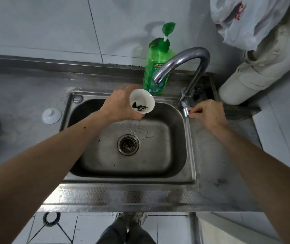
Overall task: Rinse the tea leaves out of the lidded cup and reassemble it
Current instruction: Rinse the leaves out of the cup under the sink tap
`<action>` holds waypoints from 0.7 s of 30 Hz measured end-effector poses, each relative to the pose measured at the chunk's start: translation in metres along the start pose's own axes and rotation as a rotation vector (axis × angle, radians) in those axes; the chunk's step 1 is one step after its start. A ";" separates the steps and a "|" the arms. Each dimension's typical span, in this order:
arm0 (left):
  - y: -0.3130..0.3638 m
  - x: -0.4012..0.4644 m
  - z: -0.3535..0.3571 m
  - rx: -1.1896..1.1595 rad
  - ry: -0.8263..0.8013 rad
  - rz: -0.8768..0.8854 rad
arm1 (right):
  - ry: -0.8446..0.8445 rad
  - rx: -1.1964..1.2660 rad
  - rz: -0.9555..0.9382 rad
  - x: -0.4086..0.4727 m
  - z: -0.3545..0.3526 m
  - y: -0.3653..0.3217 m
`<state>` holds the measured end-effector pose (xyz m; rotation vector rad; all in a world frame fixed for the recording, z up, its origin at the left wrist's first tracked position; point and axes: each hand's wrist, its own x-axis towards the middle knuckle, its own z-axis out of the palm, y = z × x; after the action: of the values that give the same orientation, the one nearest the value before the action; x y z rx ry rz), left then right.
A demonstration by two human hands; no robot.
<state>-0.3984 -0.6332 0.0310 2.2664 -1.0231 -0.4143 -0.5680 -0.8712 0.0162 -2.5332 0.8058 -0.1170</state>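
Early in the job, by my read. Lid (51, 115) is already off and sits dome-up on the counter (22, 95), well out to the left of the left hand (121, 104). The cup (142, 101) hasn't been cleaned yet: a dark clump of tea leaves (139, 107) clings to the inside wall nr the bottom. No water stream visible from the tap spout (179, 66) right now, tho droplets lie on the sink floor (140, 131) just above the drain (128, 144), so some wetting is evident.

Left to do, imo: get water into the cup, swirl, tip the leaves out into the sink, maybe repeat, then fetch the lid and seat it back on.

Hands: left hand is wrapped around the cup from behind/underneath, fingers closed on its outer wall, cup tilted w/ its mouth facing the camera. It's held over the back part of the basin, below and a bit left of the spout opening, not directly under it. Right hand (206, 111) is pinched on the tap handle (186, 110) at the base of the faucet, thumb and fingertips closed on it; looks set to turn it, can't tell which way.

So the cup is in the left hand, well apart from the right hand, w/ the faucet base between them. Green soap bottle (156, 67) stands just behind the cup, untouched.
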 end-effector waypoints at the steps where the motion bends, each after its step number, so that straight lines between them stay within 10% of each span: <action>1: -0.001 0.000 0.000 -0.002 0.002 0.001 | 0.002 -0.001 -0.004 0.000 0.000 0.000; 21: -0.004 -0.007 -0.009 -0.001 -0.040 0.014 | -0.004 -0.051 0.001 0.002 -0.002 -0.005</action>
<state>-0.3960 -0.6223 0.0356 2.2573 -1.0578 -0.4562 -0.5646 -0.8696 0.0197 -2.5802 0.8181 -0.0921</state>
